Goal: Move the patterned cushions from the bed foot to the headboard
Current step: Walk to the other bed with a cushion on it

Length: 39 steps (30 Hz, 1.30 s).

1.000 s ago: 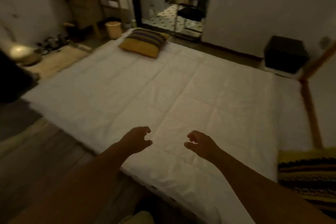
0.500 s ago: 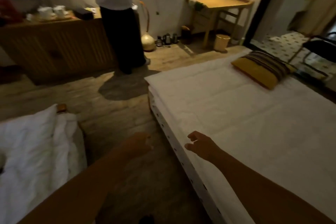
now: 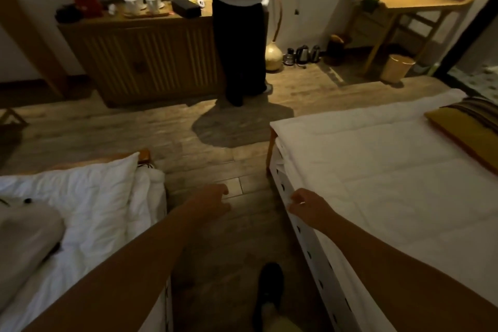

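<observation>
My left hand (image 3: 213, 198) and right hand (image 3: 307, 206), lower centre, are loosely curled and hold nothing. Mustard-yellow striped fabric cushion (image 3: 469, 127) lies on white quilted bed (image 3: 390, 183), right edge. Round beige waste bin (image 3: 397, 67), upper right: contents unseen.

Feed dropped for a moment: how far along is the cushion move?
Done: nothing visible confirms it; the headboard is out of view. In hand: nothing, left hand and right hand are both empty. Left: one patterned cushion lies near the foot of the bed.
</observation>
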### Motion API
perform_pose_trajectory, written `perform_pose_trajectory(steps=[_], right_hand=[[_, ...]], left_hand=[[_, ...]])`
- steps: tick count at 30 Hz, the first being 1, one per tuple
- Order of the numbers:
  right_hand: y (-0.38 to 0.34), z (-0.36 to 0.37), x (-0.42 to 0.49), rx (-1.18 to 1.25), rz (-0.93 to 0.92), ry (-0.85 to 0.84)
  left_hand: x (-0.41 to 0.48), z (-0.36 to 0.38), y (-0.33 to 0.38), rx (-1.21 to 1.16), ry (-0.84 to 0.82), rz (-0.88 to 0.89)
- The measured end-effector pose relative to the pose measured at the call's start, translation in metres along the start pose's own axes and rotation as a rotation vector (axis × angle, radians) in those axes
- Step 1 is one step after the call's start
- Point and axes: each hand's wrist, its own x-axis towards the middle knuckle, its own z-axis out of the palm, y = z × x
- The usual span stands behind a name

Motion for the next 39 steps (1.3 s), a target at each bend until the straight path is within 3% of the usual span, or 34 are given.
perform_pose_trajectory(steps=[11, 14, 24, 29, 35, 39], right_hand=[[-0.051, -0.045, 0.244, 0.14, 0.026, -0.043], [-0.072, -0.071, 0.307, 0.081, 0.032, -0.019], [-0.113, -0.142, 0.468, 0.15, 0.139, 0.036], [-0.129, -0.175, 0.57, 0.15, 0.212, 0.062], [-0.15, -0.223, 0.666, 0.214, 0.314, 0.142], [-0.143, -0.255, 0.711, 0.244, 0.405, 0.21]], left_hand=[[0.209, -0.12, 0.004, 0.116, 0.049, 0.015], [0.27, -0.159, 0.019, 0.136, 0.053, 0.017], [0.463, -0.255, 0.047, 0.196, -0.012, 0.105], [0.587, -0.31, 0.057, 0.232, -0.017, 0.206], [0.721, -0.391, 0.096, 0.312, -0.178, 0.373], [0.793, -0.425, 0.134, 0.365, -0.2, 0.506]])
